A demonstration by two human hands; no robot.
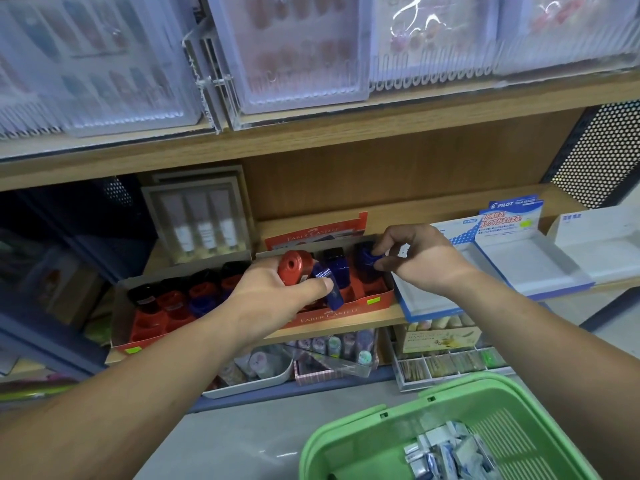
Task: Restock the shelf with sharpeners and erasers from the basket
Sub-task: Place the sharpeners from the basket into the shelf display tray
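Left tray (149, 323): at 8 o'clock; rear slots are filled with sharpeners (173, 296), front slots are bare.
Left hand (273, 292): near centre; a red sharpener (296, 266) and a blue sharpener (327, 284) are clasped together.
Right tray (349, 311): under both hands; partly filled.
Right hand (419, 254): a navy sharpener (367, 258) is pinched over a rear slot.
Eraser box (519, 268): at 3 o'clock; seen unfilled.
Basket (349, 434): at 5 o'clock; erasers (446, 452) are left inside.
Progress: sharpeners judged partly shelved; erasers not yet begun.

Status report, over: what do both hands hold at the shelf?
Left hand grips red sharpener and blue sharpener. Right hand pinches navy sharpener at red tray. Erasers in green basket. Nothing blocking.
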